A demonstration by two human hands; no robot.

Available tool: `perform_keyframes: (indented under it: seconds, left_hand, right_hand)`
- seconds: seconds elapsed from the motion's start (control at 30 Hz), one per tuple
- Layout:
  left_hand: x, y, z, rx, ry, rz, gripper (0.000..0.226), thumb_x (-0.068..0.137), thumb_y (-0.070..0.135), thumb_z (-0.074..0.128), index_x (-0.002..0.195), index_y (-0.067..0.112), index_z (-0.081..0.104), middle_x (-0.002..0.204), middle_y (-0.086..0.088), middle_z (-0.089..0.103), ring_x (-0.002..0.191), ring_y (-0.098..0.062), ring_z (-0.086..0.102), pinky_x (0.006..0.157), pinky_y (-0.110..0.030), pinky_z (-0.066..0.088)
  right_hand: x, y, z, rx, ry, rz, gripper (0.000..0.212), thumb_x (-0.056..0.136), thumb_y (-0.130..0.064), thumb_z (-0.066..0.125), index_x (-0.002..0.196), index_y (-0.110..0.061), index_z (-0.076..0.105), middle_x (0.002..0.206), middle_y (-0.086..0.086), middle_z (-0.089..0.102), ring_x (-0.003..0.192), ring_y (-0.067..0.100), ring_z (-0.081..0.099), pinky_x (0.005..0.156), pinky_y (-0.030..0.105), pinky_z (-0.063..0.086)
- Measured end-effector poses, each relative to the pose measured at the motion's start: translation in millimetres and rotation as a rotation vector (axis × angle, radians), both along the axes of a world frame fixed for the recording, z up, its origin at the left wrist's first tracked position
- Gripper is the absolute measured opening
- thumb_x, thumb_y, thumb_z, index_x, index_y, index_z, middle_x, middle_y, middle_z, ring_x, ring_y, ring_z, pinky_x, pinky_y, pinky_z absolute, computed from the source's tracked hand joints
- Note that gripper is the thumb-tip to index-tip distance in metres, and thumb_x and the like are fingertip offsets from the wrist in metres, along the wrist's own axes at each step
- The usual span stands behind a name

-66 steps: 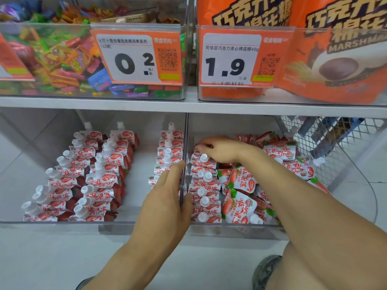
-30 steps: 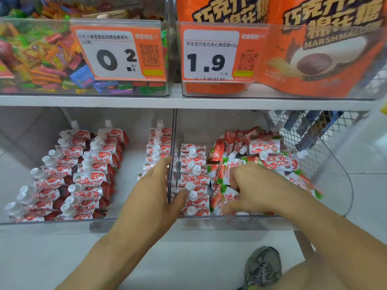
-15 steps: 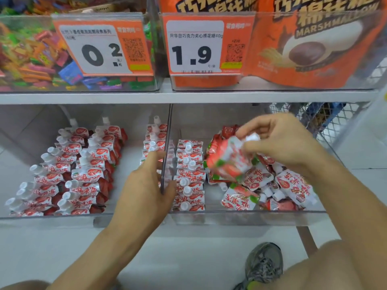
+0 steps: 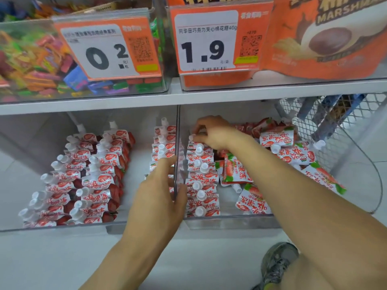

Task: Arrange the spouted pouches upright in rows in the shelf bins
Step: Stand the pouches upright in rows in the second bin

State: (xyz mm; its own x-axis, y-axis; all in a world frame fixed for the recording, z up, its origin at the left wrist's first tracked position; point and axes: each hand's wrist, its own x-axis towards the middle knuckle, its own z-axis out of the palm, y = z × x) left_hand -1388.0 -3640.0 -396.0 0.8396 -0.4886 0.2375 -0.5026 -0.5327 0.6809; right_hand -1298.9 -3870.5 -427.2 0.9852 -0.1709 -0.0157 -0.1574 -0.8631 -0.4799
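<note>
A right hand (image 4: 211,132) pinches a white-capped red-and-white spouted pouch (image 4: 193,138) just beneath its curled fingertips; left hand (image 4: 159,197), fingers spread, straddles the clear bin divider (image 4: 177,143).

Both forearms reach forward and up from the bottom edge. The left hand (image 4: 156,197) is seen from the back, fingers extended forward and slightly spread, thumb angled out to the right. The right arm crosses diagonally from the lower right; the right hand (image 4: 211,132) is palm down with fingers curled, pinching at the fingertips.
</note>
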Motion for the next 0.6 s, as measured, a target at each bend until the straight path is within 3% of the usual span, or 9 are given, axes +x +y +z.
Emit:
perform_keyframes:
  seconds: [0.13, 0.23, 0.37, 0.43, 0.5, 0.57, 0.6]
  left_hand:
    - [2, 3, 0, 0.001, 0.022, -0.020, 0.049, 0.084, 0.010, 0.069, 0.104, 0.045, 0.041, 0.078, 0.038, 0.052, 0.074, 0.021, 0.056, 0.055, 0.002, 0.039]
    - [2, 3, 0, -0.003, 0.020, -0.018, 0.051, 0.083, 0.008, 0.070, 0.104, 0.044, 0.041, 0.078, 0.038, 0.052, 0.074, 0.022, 0.056, 0.055, 0.003, 0.037]
    - [3, 2, -1, 0.006, 0.019, 0.002, 0.051, 0.081, 0.006, 0.070, 0.105, 0.041, 0.042, 0.078, 0.034, 0.054, 0.069, 0.017, 0.057, 0.054, 0.002, 0.037]
    - [4, 0, -2, 0.020, 0.001, 0.016, 0.051, 0.080, 0.007, 0.070, 0.105, 0.041, 0.041, 0.079, 0.030, 0.055, 0.073, 0.013, 0.058, 0.054, -0.001, 0.039]
    - [5, -2, -2, 0.036, -0.014, 0.026, 0.050, 0.080, 0.009, 0.070, 0.103, 0.041, 0.040, 0.082, 0.028, 0.054, 0.079, 0.012, 0.058, 0.057, -0.003, 0.041]
    - [5, -5, -1, 0.048, -0.023, 0.037, 0.047, 0.081, 0.012, 0.070, 0.102, 0.040, 0.039, 0.083, 0.028, 0.053, 0.081, 0.013, 0.057, 0.058, -0.005, 0.044]
    - [5, -6, 0, 0.048, -0.024, 0.043, 0.046, 0.082, 0.013, 0.071, 0.102, 0.039, 0.039, 0.084, 0.028, 0.053, 0.081, 0.013, 0.056, 0.059, -0.007, 0.046]
  right_hand:
    - [0, -4, -1, 0.036, 0.089, 0.033, 0.035, 0.094, -0.052, 0.058, 0.114, -0.024, 0.061, 0.115, -0.001, 0.064, 0.099, 0.020, 0.061, 0.085, 0.034, 0.051]
    - [-7, -10, 0, 0.201, -0.002, 0.026, 0.034, 0.096, -0.054, 0.054, 0.107, -0.023, 0.063, 0.105, -0.007, 0.066, 0.095, 0.015, 0.062, 0.083, 0.033, 0.049]
    - [-17, -17, -1, 0.283, -0.024, 0.018, 0.019, 0.100, -0.038, 0.055, 0.108, -0.021, 0.057, 0.110, -0.004, 0.068, 0.100, 0.016, 0.064, 0.090, 0.037, 0.052]
    - [-23, -20, -3, 0.224, -0.014, 0.040, 0.008, 0.103, -0.025, 0.050, 0.110, -0.021, 0.051, 0.112, 0.001, 0.067, 0.096, 0.019, 0.062, 0.084, 0.038, 0.052]
    - [-28, -22, -4, 0.109, 0.053, 0.083, 0.019, 0.103, -0.022, 0.050, 0.122, -0.023, 0.048, 0.121, 0.002, 0.061, 0.098, 0.019, 0.060, 0.077, 0.034, 0.049]
    - [-27, -24, -7, 0.024, 0.092, 0.104, 0.032, 0.100, -0.017, 0.054, 0.132, -0.021, 0.051, 0.126, 0.003, 0.060, 0.105, 0.021, 0.058, 0.083, 0.032, 0.047]
    - [-26, -24, -8, 0.013, 0.073, 0.088, 0.029, 0.099, -0.015, 0.056, 0.127, -0.021, 0.056, 0.124, 0.003, 0.063, 0.105, 0.022, 0.060, 0.084, 0.031, 0.047]
